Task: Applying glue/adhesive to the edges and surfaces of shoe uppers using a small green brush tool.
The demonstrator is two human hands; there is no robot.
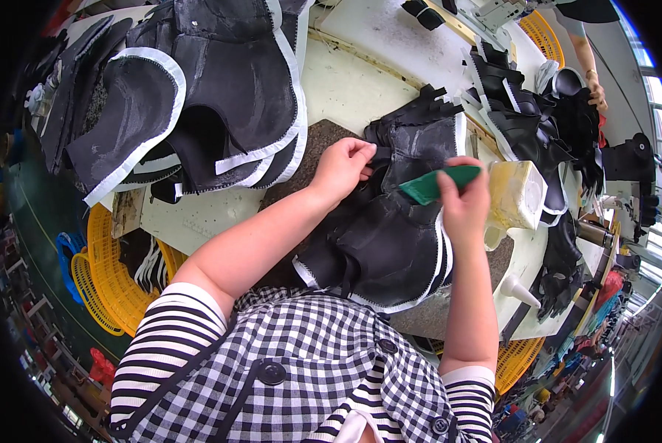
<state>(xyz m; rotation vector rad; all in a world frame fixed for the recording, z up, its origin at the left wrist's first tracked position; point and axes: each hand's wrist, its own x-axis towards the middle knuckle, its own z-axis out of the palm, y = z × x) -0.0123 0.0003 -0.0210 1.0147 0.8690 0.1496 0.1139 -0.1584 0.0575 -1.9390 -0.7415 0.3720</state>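
Note:
In front of me lies a black boot upper (393,247) with white trim along its edges, other dark pieces partly under it. My left hand (342,170) has thumb and fingers pinched together on a black edge of the upper. My right hand (465,207) grips a green flat scraper (423,187), slightly blurred, tilted over the upper's middle. Whether its edge touches the surface I cannot tell. Just right of this hand stands a square, yellow-stained plastic jug (518,193) with a whitish face.
Stacked black uppers with white trim (235,81) fill the table's left side. More black pieces (519,122) are heaped at right, near a white cone-tipped nozzle (520,290). Yellow baskets (117,280) stand below the left edge. Another person's hand (595,92) shows at far right.

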